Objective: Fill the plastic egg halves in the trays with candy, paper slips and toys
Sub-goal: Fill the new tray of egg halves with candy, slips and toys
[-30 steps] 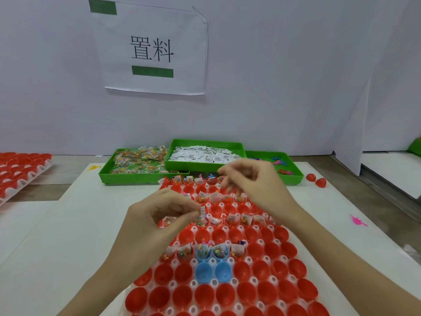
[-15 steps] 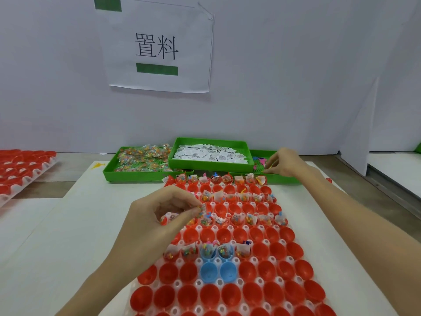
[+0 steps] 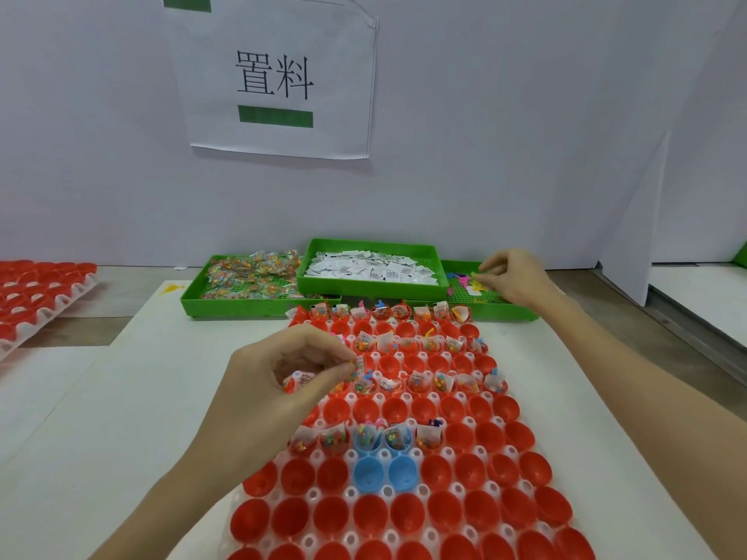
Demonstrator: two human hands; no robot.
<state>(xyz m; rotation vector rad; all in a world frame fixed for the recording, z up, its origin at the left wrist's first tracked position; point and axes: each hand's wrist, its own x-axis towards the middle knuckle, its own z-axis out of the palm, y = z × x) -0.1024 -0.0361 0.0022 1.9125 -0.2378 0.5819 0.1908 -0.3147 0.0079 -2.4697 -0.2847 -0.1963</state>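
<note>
A small candy packet (image 3: 355, 363) is being pinched in the left hand (image 3: 283, 381) over the egg tray (image 3: 404, 438) on the counter, while toys (image 3: 471, 282) are being picked by the right hand's (image 3: 511, 278) curled fingers, with unfilled red halves probably being targeted next

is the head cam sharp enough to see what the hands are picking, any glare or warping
Head view: lighting even and soft, no glare, faint shadows. Wide-angle warping bows the egg tray and the wall sign. The right hand over the toy bin is slightly soft; the left hand pinches something too small to identify.
</note>
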